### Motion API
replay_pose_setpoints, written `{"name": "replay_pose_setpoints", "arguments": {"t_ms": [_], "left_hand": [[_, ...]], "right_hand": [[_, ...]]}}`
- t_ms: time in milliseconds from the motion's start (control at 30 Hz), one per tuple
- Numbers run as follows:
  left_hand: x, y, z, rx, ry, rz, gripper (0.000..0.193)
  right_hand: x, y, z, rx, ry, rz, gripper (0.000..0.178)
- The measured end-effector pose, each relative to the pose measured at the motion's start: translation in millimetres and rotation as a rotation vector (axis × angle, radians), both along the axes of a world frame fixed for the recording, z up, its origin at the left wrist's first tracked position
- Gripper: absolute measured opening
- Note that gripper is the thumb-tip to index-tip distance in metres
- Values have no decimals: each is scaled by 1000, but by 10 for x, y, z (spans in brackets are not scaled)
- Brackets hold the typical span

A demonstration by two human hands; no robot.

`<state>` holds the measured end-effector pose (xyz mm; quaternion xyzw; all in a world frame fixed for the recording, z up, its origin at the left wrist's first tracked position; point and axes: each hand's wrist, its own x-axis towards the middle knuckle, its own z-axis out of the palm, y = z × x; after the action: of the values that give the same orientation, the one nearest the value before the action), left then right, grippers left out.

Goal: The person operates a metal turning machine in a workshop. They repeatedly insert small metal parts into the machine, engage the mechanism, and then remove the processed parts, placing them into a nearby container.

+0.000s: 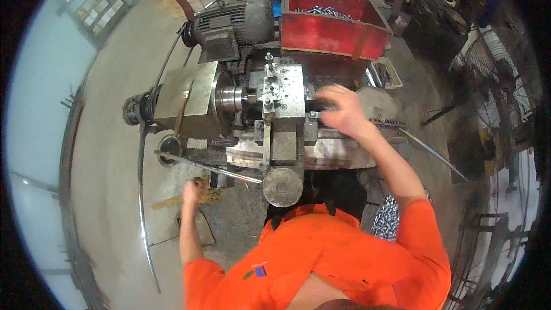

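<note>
Facing a grimy machine [284,144]. Reaching with right hand [344,109] to the right end of the drilled steel block [291,89], with fingers bent; cannot tell whether touching or pinching anything (too blurred). Holding left hand [192,192] low, below the long metal lever [221,169], with fingers curled at a small dark piece [199,181]; cannot tell whether gripping it. Locating the block: just right of the shiny spindle collar [231,99], nearer than the red bin [327,40] of small metal parts [326,11].
</note>
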<state>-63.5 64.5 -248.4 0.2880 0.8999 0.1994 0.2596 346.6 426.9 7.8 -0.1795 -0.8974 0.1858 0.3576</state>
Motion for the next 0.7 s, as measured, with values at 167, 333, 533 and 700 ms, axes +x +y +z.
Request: {"name": "replay_pose_setpoints", "arguments": {"t_ms": [167, 333, 533, 700], "left_hand": [[-285, -486, 1646, 304, 584, 244, 27], [-551, -1723, 1527, -148, 407, 587, 52], [319, -1303, 1618, -8, 433, 679, 63], [1093, -784, 1702, -125, 654, 578, 51]], "right_hand": [[-1394, -84, -11, 70, -368, 150, 28], [-1857, -199, -57, 72, -614, 133, 24], [-1901, -144, -193, 122, -581, 168, 22], [-1793, -83, -291, 204, -566, 58, 22]]}}
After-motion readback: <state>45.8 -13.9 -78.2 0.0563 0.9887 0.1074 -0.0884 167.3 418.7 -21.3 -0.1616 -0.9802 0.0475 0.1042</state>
